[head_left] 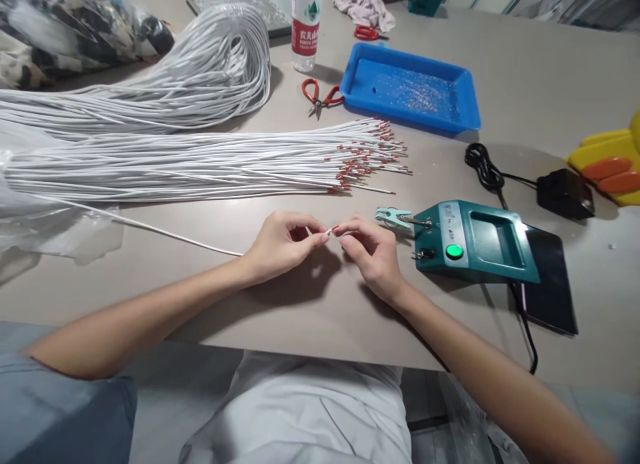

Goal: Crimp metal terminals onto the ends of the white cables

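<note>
My left hand (283,241) pinches the end of a single white wire (165,232) that trails off to the left across the table. My right hand (367,247) is closed in a pinch at the wire's tip, fingertips meeting the left hand's; a small red piece shows at the tip. Both hands rest on the grey table (310,311) just left of a small teal machine (470,241) with a green button and a metal clamp (395,217) at its left side.
A bundle of white wires with red tips (210,164) lies behind the hands, and a larger looped coil (200,71) beyond it. A blue tray (410,87), red-handled snips (320,96), a water bottle (306,25), a black power adapter (565,192) and a dark phone (553,284) stand nearby.
</note>
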`<state>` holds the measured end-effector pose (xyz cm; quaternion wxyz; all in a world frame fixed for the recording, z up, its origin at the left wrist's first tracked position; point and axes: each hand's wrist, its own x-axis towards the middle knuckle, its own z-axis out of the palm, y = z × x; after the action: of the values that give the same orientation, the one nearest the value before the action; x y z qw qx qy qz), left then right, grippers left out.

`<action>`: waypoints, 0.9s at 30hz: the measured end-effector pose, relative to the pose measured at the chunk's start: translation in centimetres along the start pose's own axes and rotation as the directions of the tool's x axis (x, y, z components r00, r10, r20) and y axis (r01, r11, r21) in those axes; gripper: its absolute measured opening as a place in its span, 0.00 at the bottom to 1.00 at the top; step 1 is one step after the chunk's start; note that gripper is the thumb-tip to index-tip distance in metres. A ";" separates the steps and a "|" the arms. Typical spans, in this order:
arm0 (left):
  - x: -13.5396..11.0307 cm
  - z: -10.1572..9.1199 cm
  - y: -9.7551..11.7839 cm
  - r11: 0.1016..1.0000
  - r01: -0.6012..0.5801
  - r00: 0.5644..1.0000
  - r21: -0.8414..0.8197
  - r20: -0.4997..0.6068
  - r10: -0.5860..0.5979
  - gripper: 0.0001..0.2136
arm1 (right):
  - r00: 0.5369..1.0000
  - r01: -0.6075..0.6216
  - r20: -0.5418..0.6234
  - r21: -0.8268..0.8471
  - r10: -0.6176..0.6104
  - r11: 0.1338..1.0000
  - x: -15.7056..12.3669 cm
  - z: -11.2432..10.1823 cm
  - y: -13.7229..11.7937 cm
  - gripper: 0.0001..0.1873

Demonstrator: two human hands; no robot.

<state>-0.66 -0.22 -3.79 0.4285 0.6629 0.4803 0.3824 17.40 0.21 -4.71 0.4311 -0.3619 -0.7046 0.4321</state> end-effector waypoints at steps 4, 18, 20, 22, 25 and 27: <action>0.0 -0.1 0.0 0.999 -0.033 0.999 0.011 0.011 0.033 0.07 | 0.999 0.005 -0.054 -0.050 -0.008 0.999 -0.1 0.0 0.0 0.10; -0.1 0.1 0.0 1.000 -0.026 0.999 0.010 0.028 0.026 0.06 | 0.996 0.084 -0.016 -0.127 -0.087 0.988 0.4 0.1 0.1 0.05; 0.0 0.0 0.0 1.000 0.000 0.998 -0.028 0.059 0.001 0.08 | 0.997 0.064 -0.020 -0.163 -0.068 0.984 0.4 0.1 0.0 0.06; 0.1 -0.1 0.0 0.997 0.028 0.992 -0.071 0.126 -0.019 0.10 | 0.998 0.056 -0.018 -0.195 -0.060 0.979 0.3 0.1 0.0 0.07; 0.4 -0.2 0.1 0.996 0.057 0.963 -0.076 0.266 -0.035 0.13 | 1.000 -0.007 -0.026 -0.194 0.002 0.981 0.2 0.3 -0.1 0.07; 0.5 -0.3 0.0 0.999 0.025 0.947 -0.028 0.321 -0.014 0.13 | 0.992 -0.125 -0.033 -0.111 0.122 0.986 0.1 0.5 -0.2 0.08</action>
<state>-0.80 0.33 -3.69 0.5150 0.7046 0.4048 0.2729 16.84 0.08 -4.65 0.3914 -0.4344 -0.6984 0.4127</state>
